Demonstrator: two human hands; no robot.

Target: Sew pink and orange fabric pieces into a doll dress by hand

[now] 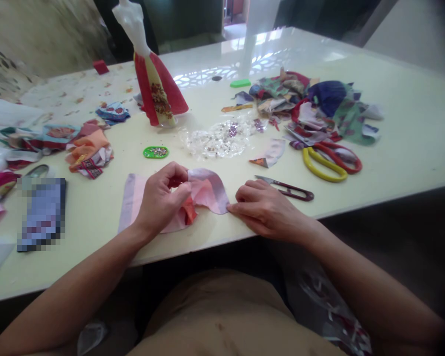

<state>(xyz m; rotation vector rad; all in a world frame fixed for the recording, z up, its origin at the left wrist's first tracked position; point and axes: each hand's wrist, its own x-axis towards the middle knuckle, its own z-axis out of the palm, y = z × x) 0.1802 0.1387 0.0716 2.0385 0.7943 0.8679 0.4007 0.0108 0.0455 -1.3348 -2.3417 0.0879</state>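
A folded piece of pink and mauve fabric (pixel 203 188) with an orange-red inner layer lies at the table's near edge. My left hand (pixel 159 197) is pinching its middle with curled fingers, and the fingers hide part of the cloth. My right hand (pixel 265 213) lies to the right, its fingertips at the fabric's right corner. Whether those fingers grip the cloth is hidden. Small dark-red thread snips (pixel 287 189) lie just beyond my right hand, not touching it.
Beyond the hands are a dress form in a red and cream gown (pixel 157 89), fabric scrap piles (pixel 311 106), yellow-and-red scissors (pixel 328 160), a sequin-strewn plastic sheet (pixel 217 138) and a green tag (pixel 155 152). More cloth and a pixelated patch (pixel 42 215) lie left.
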